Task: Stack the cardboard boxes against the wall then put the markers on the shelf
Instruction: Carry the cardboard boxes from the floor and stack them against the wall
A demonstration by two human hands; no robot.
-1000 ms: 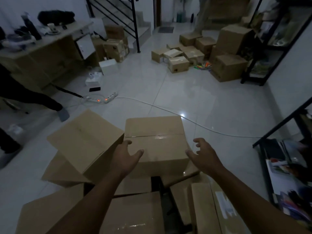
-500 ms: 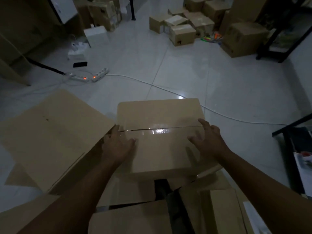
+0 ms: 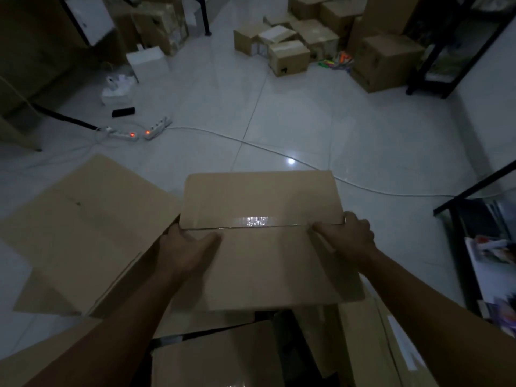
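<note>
Both hands are gripping the taped cardboard box at its side edges.

The left hand point(image 3: 187, 244) is curling over the box point(image 3: 262, 247) at its left edge, thumb lying on the top; the right hand point(image 3: 349, 236) is clasping the right edge. The box is sitting atop other boxes point(image 3: 83, 227). Markers point(image 3: 336, 61) are lying on the floor point(image 3: 335, 121), well apart, near the shelf point(image 3: 446, 51).
</note>
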